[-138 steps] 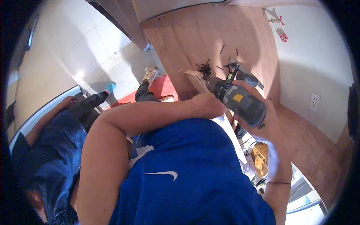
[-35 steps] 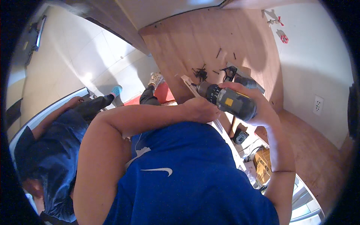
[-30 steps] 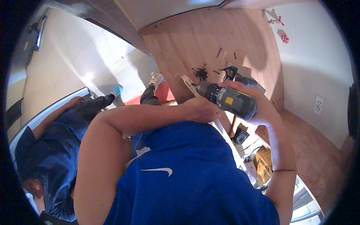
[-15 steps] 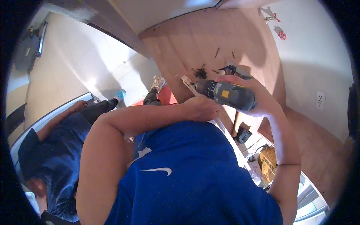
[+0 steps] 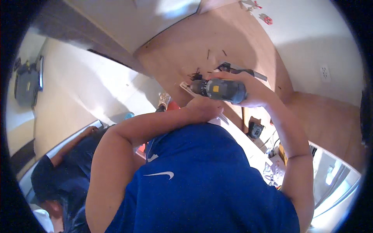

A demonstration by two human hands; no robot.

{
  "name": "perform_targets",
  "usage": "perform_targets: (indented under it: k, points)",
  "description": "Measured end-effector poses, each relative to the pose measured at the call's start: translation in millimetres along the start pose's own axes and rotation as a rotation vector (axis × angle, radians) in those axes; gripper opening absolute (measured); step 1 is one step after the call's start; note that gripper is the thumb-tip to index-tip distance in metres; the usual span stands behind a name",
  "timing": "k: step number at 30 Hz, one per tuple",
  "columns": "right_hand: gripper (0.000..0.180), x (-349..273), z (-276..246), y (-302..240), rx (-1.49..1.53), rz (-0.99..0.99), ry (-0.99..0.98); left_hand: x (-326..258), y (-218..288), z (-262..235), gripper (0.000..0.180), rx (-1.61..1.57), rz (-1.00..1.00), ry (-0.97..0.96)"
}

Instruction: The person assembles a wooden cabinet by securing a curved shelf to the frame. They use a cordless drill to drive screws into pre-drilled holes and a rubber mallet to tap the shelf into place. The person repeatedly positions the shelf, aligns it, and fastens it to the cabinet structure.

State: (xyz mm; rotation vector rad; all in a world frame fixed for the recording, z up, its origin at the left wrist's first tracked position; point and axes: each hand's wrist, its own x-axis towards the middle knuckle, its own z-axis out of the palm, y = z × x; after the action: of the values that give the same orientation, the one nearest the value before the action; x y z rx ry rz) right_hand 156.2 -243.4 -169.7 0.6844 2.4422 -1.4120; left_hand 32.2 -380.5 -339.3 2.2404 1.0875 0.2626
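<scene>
My right hand (image 5: 252,88) is wrapped round a cordless drill (image 5: 229,91), dark grey with a yellow patch, its chuck pointing left. My left hand (image 5: 204,108) is closed round a narrow pale strip (image 5: 185,87), which looks like wood. One end of that strip sticks out beyond the hand, right by the drill's tip. Whether the bit touches it, I cannot tell. Just past the chuck, a small heap of dark screws (image 5: 196,75) lies on the brown wooden surface (image 5: 175,50), with a few loose ones farther off.
A dark tool with a long metal edge (image 5: 243,70) lies beyond the drill. A black battery-like block (image 5: 255,129) rests to the right, below the surface. At left is another person in a dark shirt (image 5: 66,171). Red-handled valves (image 5: 266,19) and a socket (image 5: 325,73) are on the wall.
The view has shifted, so the surroundings sit differently in the picture. Both hands keep their hold on the drill and the strip, with the drill still by the strip's end.
</scene>
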Motion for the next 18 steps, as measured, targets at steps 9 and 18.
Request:
perform_targets:
  k: [9, 18]
  points:
    - [0.075, -18.4, 30.5, 35.7, 0.020, -0.086, 0.135, -1.6, 2.5, 0.3, 0.030, 0.149, 0.092, 0.147]
    - [0.090, -47.4, 53.1, 26.1, -0.047, -0.169, 0.335, -4.4, -12.1, 30.9, 0.042, -0.030, 0.002, 0.142]
